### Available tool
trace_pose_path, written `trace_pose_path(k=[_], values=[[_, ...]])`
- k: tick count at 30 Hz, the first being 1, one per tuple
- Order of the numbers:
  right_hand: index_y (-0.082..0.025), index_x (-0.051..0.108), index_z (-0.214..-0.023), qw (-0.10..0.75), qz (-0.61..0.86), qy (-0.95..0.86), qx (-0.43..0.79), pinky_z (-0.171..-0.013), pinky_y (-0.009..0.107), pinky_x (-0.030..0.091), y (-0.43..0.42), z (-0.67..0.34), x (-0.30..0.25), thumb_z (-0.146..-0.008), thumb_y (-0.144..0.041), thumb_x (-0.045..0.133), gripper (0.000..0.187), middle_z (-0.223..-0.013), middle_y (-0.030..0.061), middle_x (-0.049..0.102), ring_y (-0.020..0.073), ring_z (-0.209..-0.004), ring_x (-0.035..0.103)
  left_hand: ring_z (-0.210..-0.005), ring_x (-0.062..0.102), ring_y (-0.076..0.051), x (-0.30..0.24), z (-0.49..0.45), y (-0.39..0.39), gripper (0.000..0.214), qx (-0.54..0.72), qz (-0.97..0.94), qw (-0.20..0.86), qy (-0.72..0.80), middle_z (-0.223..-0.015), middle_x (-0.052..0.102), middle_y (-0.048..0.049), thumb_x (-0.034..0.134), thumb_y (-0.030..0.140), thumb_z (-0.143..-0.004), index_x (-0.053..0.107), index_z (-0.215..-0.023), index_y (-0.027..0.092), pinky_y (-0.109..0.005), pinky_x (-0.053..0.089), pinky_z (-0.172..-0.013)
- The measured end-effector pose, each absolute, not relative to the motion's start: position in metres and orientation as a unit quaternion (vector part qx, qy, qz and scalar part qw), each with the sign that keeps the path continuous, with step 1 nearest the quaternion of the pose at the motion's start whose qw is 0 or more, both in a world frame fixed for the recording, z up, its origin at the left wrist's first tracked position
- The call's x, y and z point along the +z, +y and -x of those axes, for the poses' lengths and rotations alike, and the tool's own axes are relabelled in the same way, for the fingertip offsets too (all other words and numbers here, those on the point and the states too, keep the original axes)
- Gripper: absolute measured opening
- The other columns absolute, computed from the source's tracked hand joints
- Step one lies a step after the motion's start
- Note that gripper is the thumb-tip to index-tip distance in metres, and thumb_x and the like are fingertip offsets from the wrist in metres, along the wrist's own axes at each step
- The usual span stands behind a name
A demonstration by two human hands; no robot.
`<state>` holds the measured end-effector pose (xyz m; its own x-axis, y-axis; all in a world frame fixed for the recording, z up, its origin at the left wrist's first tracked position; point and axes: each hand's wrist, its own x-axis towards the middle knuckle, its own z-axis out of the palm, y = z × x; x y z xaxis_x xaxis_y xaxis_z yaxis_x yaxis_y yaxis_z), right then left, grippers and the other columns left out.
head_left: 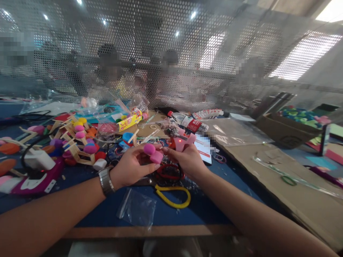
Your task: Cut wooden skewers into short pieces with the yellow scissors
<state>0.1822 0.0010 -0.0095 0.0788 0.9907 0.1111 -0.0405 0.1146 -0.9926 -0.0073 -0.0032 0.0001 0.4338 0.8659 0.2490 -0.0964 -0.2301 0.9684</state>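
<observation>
In the head view we see the left hand [132, 165], a metal watch on its wrist, with fingers curled around two small pink foam balls [153, 152] held over the middle of the blue table [187, 214], and the right hand [187, 159] just right of it, fingertips pinched on a pale pink foam piece [184, 142] that nearly touches the balls. Under the hands lie yellow-handled scissors [173, 196], near them an empty clear plastic bag [136, 207]; to the far left sits a pile of wooden-stick toys with coloured foam balls [77, 137], behind the hands a plastic bottle with a red label [189, 123], and to the right a flat brown cardboard sheet [281, 171].
</observation>
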Motion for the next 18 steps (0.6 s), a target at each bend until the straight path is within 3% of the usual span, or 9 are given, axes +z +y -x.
trace_pose_path(k=[5, 10, 15, 18], values=[[-0.019, 0.057, -0.066, 0.585, 0.477, -0.458, 0.469, -0.044, 0.025, 0.036, 0.002, -0.180, -0.007, -0.061, -0.063, 0.080, 0.050, -0.052, -0.0035, 0.055, 0.0103, -0.046, 0.048, -0.104, 0.071, -0.025, 0.001, 0.006, -0.002, 0.041, 0.448, -0.638, 0.540, 0.316, -0.113, 0.075, -0.0120, 0.078, 0.017, -0.068, 0.069, -0.108, 0.014, -0.044, 0.057, -0.097], [-0.020, 0.057, -0.066, 0.625, 0.487, -0.435, 0.428, -0.043, 0.024, 0.034, 0.005, -0.185, -0.003, -0.059, -0.067, 0.079, 0.052, -0.052, -0.0038, 0.054, 0.0089, -0.045, 0.043, -0.097, 0.072, -0.023, -0.004, 0.007, 0.005, 0.036, 0.489, -0.625, 0.493, 0.358, -0.115, 0.073, -0.0120, 0.078, 0.019, -0.068, 0.068, -0.102, 0.015, -0.041, 0.059, -0.091], [-0.021, 0.055, -0.062, 0.608, 0.482, -0.460, 0.431, -0.040, 0.026, 0.031, 0.007, -0.195, 0.000, -0.058, -0.054, 0.084, 0.044, -0.042, -0.0053, 0.047, 0.0105, -0.041, 0.042, -0.086, 0.071, -0.021, -0.005, 0.008, 0.010, 0.031, 0.487, -0.632, 0.464, 0.385, -0.092, 0.075, -0.0077, 0.076, 0.022, -0.070, 0.068, -0.098, 0.014, -0.038, 0.060, -0.083], [-0.021, 0.055, -0.057, 0.594, 0.497, -0.493, 0.396, -0.039, 0.027, 0.031, 0.008, -0.202, 0.001, -0.058, -0.039, 0.086, 0.036, -0.041, -0.0045, 0.047, 0.0109, -0.038, 0.041, -0.088, 0.070, -0.021, -0.004, 0.007, 0.010, 0.028, 0.488, -0.635, 0.458, 0.386, -0.095, 0.075, -0.0077, 0.075, 0.022, -0.070, 0.068, -0.096, 0.014, -0.039, 0.059, -0.086]])
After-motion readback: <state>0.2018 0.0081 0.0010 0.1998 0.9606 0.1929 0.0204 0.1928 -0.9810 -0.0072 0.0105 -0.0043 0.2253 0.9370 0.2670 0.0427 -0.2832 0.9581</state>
